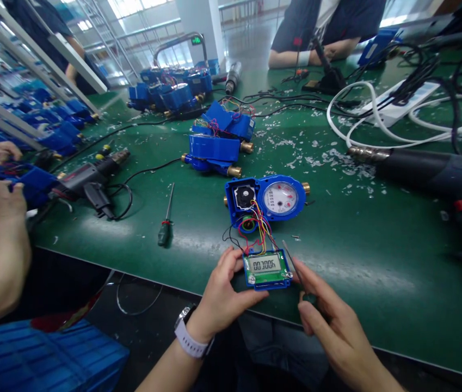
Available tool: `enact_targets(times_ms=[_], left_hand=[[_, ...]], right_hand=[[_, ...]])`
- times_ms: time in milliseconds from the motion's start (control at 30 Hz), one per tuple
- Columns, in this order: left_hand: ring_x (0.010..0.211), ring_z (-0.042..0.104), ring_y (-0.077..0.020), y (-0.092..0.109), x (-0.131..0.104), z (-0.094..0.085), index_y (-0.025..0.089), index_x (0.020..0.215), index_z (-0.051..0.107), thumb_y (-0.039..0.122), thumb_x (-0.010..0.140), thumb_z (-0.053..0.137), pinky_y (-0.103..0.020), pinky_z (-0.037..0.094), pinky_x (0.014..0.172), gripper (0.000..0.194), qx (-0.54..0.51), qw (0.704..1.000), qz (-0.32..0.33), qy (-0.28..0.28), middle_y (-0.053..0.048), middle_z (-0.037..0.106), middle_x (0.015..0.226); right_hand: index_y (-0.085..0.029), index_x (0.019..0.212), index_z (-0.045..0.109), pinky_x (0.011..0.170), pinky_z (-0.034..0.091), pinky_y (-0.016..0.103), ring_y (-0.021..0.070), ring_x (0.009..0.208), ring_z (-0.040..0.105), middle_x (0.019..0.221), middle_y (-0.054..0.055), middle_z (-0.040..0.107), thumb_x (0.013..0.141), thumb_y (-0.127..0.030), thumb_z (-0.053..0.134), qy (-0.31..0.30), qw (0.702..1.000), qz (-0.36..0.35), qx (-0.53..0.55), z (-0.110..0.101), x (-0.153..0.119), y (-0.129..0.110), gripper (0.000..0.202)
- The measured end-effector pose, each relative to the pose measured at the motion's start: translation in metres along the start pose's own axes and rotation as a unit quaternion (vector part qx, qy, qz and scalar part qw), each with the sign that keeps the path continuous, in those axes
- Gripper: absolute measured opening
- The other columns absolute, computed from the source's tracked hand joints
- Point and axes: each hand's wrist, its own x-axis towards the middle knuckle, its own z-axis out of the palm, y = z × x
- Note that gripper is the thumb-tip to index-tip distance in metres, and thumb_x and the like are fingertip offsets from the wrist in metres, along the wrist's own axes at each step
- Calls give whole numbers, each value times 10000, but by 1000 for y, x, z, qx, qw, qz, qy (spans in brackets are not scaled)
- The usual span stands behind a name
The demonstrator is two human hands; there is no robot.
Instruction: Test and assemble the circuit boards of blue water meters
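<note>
My left hand (225,296) grips the left and lower edges of a blue-framed circuit board (266,279) with a lit digit display. Coloured wires (261,226) run from the board up to an open blue water meter (280,197) with a round dial, lying on the green table. My right hand (324,316) holds a thin screwdriver (294,264), its shaft pointing up and left beside the board's right edge. The fingertips of that hand are close to the board; whether they touch it is unclear.
Behind the meter lie more blue meters (214,147). A second screwdriver (165,226) and a heat gun (92,182) are left; another heat gun (422,169) and white cable (373,109) are right. A co-worker's hands (0,201) work at far left. Plastic scraps litter the table (377,305).
</note>
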Motion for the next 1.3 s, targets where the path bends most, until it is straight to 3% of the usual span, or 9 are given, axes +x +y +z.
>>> enact_targets(times_ms=[67,167,333,533,833,933,1067,1200,1300], left_hand=[[1102,641,-270,2,2,0,178,1227,463,209,686,804,-418,501,989,640,-7,1000,2,-7,-135,597,1248],[1102,640,-266,6,4,-1,180,1221,459,190,685,799,-410,499,988,635,-13,1000,-7,-20,-131,602,1248],[1150,604,-268,13,5,-4,204,1273,432,194,675,817,-400,480,1005,712,-45,997,-24,-50,-96,624,1245],[1175,579,-308,11,3,-4,234,1392,349,218,618,852,-466,443,1044,923,-44,998,-37,1,-106,544,1348],[1122,599,-252,16,4,-7,231,1332,381,203,650,804,-409,463,1015,803,-69,997,-18,5,-74,580,1278],[1056,629,-234,14,4,-6,229,1300,392,198,639,807,-391,497,971,781,-73,997,-18,7,-64,604,1220],[1016,652,-232,8,1,-1,226,1293,396,229,640,817,-389,533,928,777,-64,997,3,36,-68,613,1191],[1114,620,-269,5,0,1,218,1368,362,262,665,806,-434,505,989,833,5,997,35,69,-102,573,1294],[1273,514,-306,8,-2,-6,212,1455,276,293,714,776,-465,418,1088,897,48,996,54,48,-125,486,1426]], right_hand=[[-371,1460,391,960,501,416,254,1258,486,1397,26,508,1021,-323,456,-13,1000,2,-27,-4,-1,-1,446],[-316,1418,467,1073,394,473,252,1257,490,1387,40,518,1001,-316,492,-23,998,-1,-59,-4,-1,-3,418],[-259,1383,496,1038,443,440,230,1234,519,1361,54,542,971,-279,513,-25,996,-16,-79,2,2,-4,413],[-233,1439,431,1066,412,424,216,1272,482,1399,57,501,964,-243,495,-78,994,-15,-79,10,0,-9,479],[-203,1349,474,1020,453,443,249,1197,551,1292,126,583,980,-291,477,-75,993,12,-90,-3,4,-13,380],[-226,1240,506,886,541,354,225,1073,623,1203,107,614,980,-262,449,-39,986,-28,-158,-11,5,-23,268],[-280,1249,506,852,539,252,169,1049,624,1145,47,618,958,-161,439,-85,962,-109,-235,-16,3,-45,320],[-313,1327,444,832,529,187,120,1021,636,1099,4,637,957,-99,403,-131,948,-132,-257,-18,3,-58,430],[-294,1313,450,825,534,197,124,1032,637,1110,15,647,957,-90,372,-127,936,-150,-293,-21,8,-63,417]])
